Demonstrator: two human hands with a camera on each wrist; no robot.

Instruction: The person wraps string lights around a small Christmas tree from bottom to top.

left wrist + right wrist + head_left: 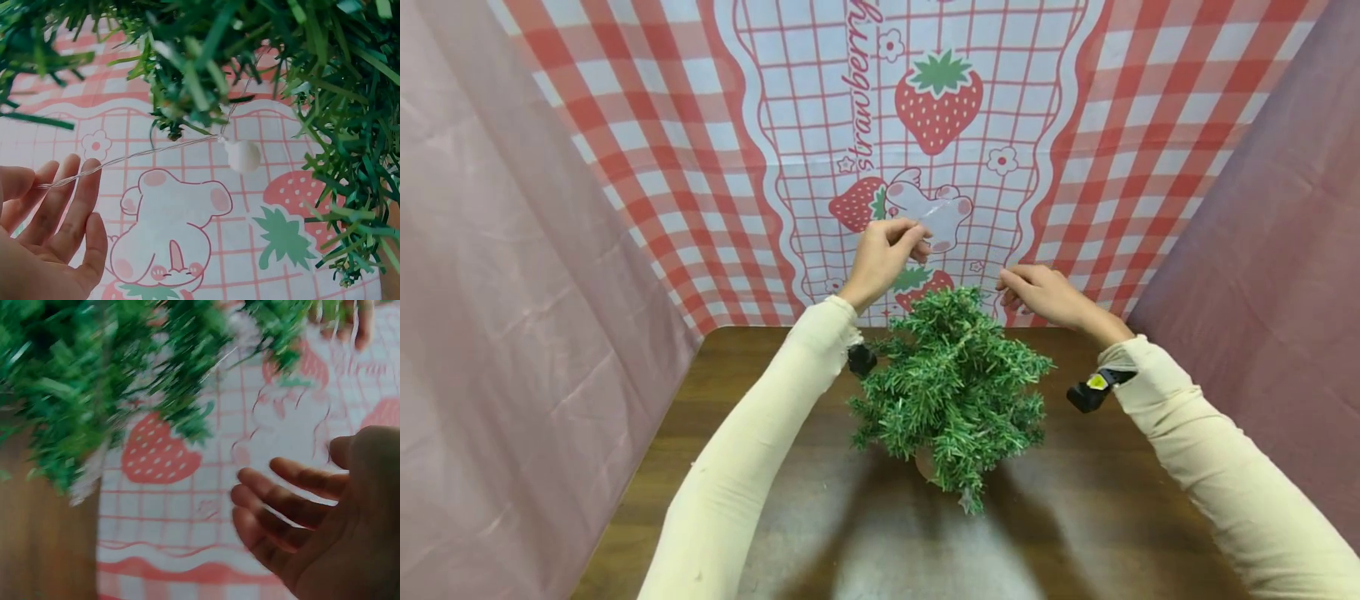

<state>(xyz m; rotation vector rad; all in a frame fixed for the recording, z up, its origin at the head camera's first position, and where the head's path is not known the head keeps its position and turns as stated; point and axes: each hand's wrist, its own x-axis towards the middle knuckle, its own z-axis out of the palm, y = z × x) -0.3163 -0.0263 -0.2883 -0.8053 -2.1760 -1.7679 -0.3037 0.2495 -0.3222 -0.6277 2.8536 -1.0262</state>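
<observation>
L hand (pixel 883 257) pinches thin clear wire (pixel 156 149) betw. thumb and fingers. R hand (pixel 1047 293) on other side of tree, near it; fingers loosely bent, nothing seen in them. Wire goes from L hand to white bulb (pixel 244 156), close to branches of green tree (pixel 951 375), standing on table (pixel 1075 500). Progress, my judgement: partly done; stretch near L hand not yet laid on tree; amt. already wound, cannot tell.

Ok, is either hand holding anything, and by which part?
The left hand pinches a thin, pale, twisted wire along its bare length, away from the round white ball on it. The right hand holds nothing visible.
</observation>
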